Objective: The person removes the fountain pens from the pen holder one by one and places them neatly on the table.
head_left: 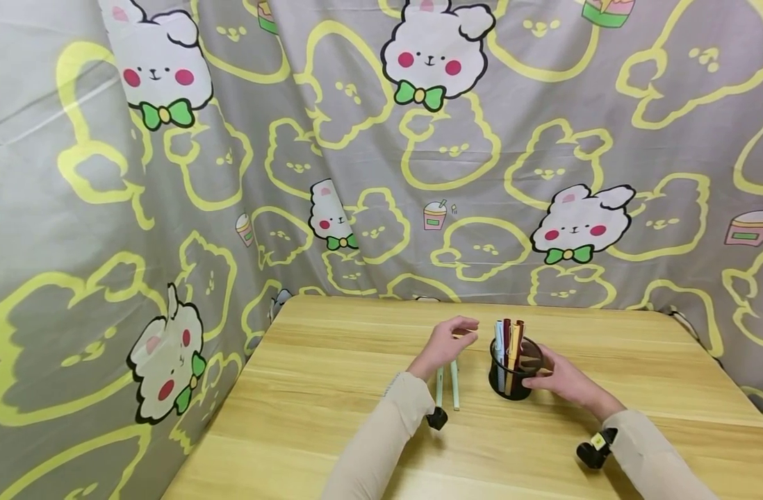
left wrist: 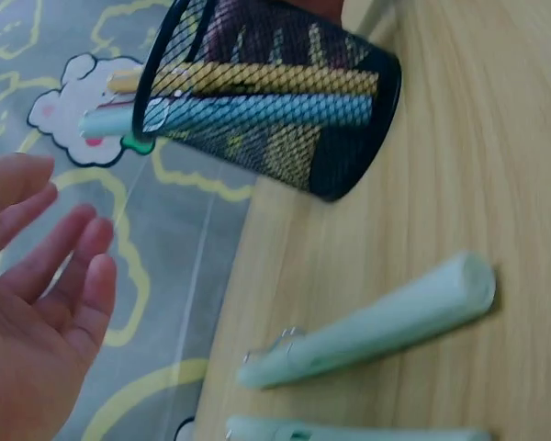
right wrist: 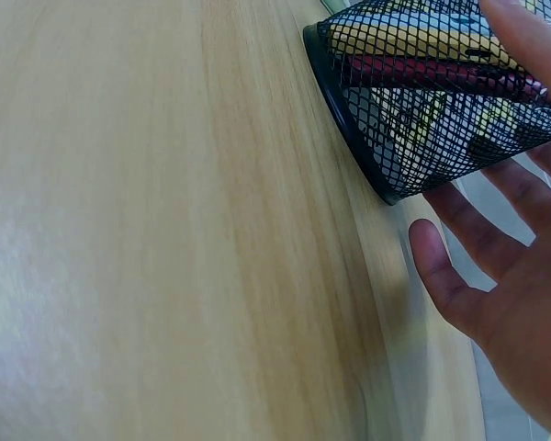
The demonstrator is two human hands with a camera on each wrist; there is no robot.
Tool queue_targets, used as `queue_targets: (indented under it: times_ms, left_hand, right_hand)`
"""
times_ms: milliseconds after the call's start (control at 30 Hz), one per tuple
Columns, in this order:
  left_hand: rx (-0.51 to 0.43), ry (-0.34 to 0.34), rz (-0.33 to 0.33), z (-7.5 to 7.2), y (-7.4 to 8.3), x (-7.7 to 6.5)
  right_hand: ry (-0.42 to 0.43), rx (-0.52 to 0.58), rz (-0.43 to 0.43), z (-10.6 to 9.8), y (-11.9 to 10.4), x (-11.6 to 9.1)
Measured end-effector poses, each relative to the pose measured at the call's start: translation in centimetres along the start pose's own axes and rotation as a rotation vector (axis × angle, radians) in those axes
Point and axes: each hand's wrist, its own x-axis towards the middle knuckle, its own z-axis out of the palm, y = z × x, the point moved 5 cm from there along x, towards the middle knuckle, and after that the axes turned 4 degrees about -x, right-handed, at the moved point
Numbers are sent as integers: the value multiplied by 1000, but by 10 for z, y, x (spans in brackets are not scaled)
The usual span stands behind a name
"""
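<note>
A black mesh pen holder (head_left: 510,389) stands upright on the table, with several pens (head_left: 513,344) in it, among them light blue, yellow and dark red ones. My right hand (head_left: 565,378) grips its right side, thumb in front and fingers behind; in the right wrist view the little finger stays off the mesh (right wrist: 422,138). To the left of the holder my left hand (head_left: 447,342) hovers with loosely bent fingers and holds nothing. Two mint green pens (left wrist: 376,322) lie side by side on the table below that hand, partly covered by it in the head view.
The wooden table (head_left: 281,430) ends at the back against a grey patterned curtain (head_left: 369,160), which also hangs along the left side. Black wrist cameras (head_left: 594,450) sit on both sleeves, close above the tabletop.
</note>
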Motion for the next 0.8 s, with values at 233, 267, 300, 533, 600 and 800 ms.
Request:
queue_targets:
  times_ms: [233, 267, 300, 533, 600, 800]
  left_hand:
    - [-89, -4, 46, 13, 5, 5]
    - [-90, -9, 53, 15, 7, 5]
    - [-88, -12, 58, 16, 8, 6]
    - [-61, -42, 61, 25, 8, 12]
    - [-48, -46, 53, 26, 8, 13]
    - [-22, -59, 38, 29, 7, 15]
  right_hand:
    - [-7, -16, -3, 0, -2, -1]
    - [-4, -9, 4, 0, -2, -1]
    - [-3, -5, 10, 0, -2, -1]
    - [-9, 21, 14, 0, 1, -1]
    - [-12, 23, 16, -1, 2, -1]
    - [-18, 17, 14, 0, 3, 1]
